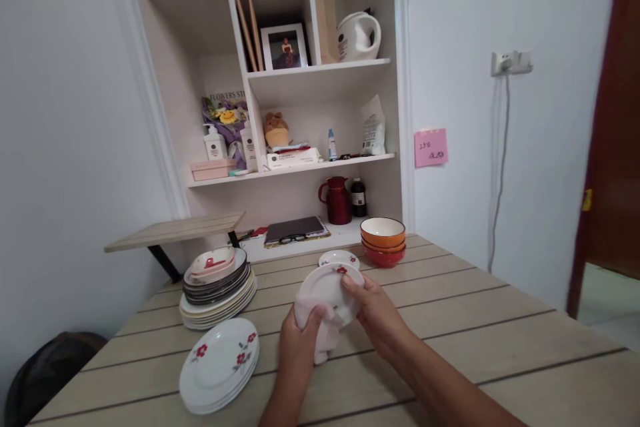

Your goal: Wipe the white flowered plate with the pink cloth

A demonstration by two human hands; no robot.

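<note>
Between my two hands a white plate with a red flower (320,281) is held tilted above the table. My left hand (299,340) grips its left edge together with a pale pink cloth (326,340), which covers part of the plate's face and hangs below it. My right hand (375,310) pinches the right rim, thumb on the face and fingers behind. Just beyond lies another small flowered plate (339,257) on the table. To the left is a stack of white flowered plates (220,363).
Farther left stands a taller stack of plates (220,297), topped by pink dishes (213,263). Orange and red bowls (383,240) are nested at the back right. Behind the wooden table (450,320) is a white shelf unit (320,83) with a red jug (339,201) and a laptop (294,230).
</note>
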